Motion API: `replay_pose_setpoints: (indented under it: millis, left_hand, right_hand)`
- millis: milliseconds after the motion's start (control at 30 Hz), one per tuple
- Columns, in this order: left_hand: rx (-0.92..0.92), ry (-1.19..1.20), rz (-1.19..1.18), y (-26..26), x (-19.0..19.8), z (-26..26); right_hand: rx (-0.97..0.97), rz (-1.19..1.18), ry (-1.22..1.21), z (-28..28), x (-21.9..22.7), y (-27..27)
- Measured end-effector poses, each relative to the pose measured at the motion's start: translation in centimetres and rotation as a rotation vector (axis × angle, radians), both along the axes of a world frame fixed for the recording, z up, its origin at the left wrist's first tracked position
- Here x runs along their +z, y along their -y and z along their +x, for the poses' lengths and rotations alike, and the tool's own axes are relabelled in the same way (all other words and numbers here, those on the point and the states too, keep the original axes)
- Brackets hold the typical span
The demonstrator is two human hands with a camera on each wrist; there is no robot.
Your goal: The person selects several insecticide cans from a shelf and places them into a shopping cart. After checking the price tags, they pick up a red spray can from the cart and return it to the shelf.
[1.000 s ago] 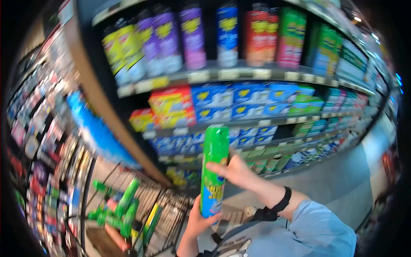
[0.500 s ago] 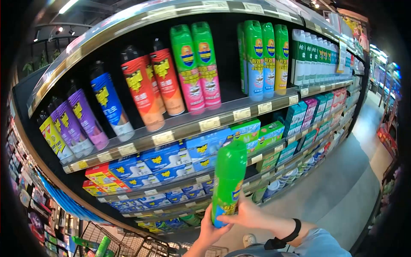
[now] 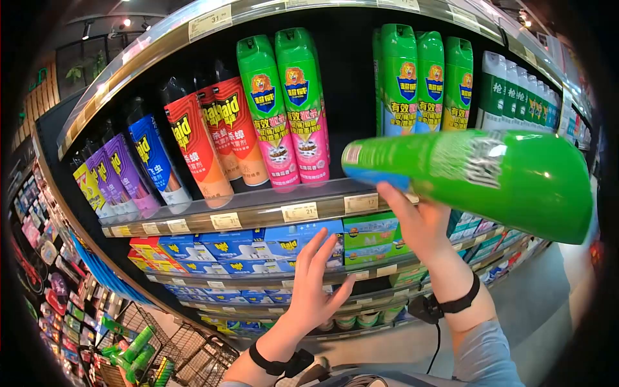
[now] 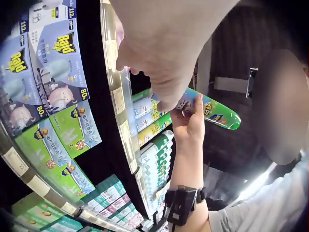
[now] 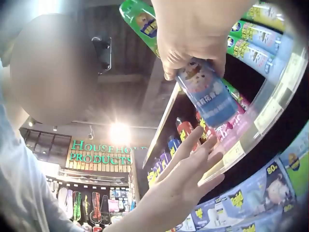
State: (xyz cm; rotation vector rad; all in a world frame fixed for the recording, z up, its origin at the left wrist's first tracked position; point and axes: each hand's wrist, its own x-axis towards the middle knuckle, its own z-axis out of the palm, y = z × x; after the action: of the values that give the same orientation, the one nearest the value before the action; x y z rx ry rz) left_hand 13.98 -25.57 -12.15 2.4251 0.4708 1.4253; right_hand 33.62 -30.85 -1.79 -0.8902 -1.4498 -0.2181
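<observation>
A green spray can with a blue lower end (image 3: 477, 177) lies nearly level in front of the upper shelf, its green end toward the camera on the right. The right hand (image 3: 422, 222) grips it near the blue end, which the right wrist view shows as a blue base (image 5: 212, 99) below the fingers. Off the can, the left hand (image 3: 316, 290) is raised with its fingers spread, in front of the blue boxes (image 3: 242, 248). Pink-bottomed green cans (image 3: 302, 109) stand upright on the shelf, left of a dark gap; more green cans (image 3: 403, 84) stand right of it.
The shelf edge (image 3: 258, 216) with price tags runs across below the cans. Red (image 3: 200, 155), blue and purple cans stand at the left of that shelf. A wire cart (image 3: 187, 342) holding several green cans is at the lower left. Grey floor shows at the right.
The left hand has let go of the can. The right hand has raised the can to shelf height and tipped it from upright to nearly level. The view has moved closer to the shelf.
</observation>
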Motion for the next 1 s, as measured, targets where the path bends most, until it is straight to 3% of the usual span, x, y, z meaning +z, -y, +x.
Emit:
replay_pose_setpoints:
  millis: [33,167,200,433,500,600,800,1000]
  left_hand:
    - [0.006,0.004,0.02,-0.3,0.4,0.0]
    - [0.056,0.048,0.029,-2.2,1.6,-0.5]
    - [0.066,0.079,0.037,-2.7,1.8,-0.6]
    - [0.072,0.105,0.069,-5.7,2.8,-1.9]
    - [0.072,0.108,0.078,-6.4,3.1,-2.3]
    - [0.06,0.119,0.086,-7.3,3.6,-2.4]
    - [0.014,0.123,0.1,-8.8,4.0,-1.8]
    - [-0.115,0.036,0.095,-9.0,5.1,0.2]
  right_hand:
    - [-0.124,0.072,0.175,0.3,0.8,-0.8]
    - [-0.068,-0.047,-0.045,1.1,0.5,-6.2]
    - [-0.165,-0.004,0.05,0.5,1.3,-6.1]
    - [-0.375,-0.125,0.101,0.5,2.8,-9.3]
    - [-0.396,-0.107,0.118,0.4,3.1,-9.9]
    - [-0.388,-0.274,-0.013,0.1,3.7,-10.2]
    - [-0.537,-0.369,-0.001,1.1,3.8,-11.4]
    - [-0.493,-0.379,-0.084,1.4,2.0,-11.4]
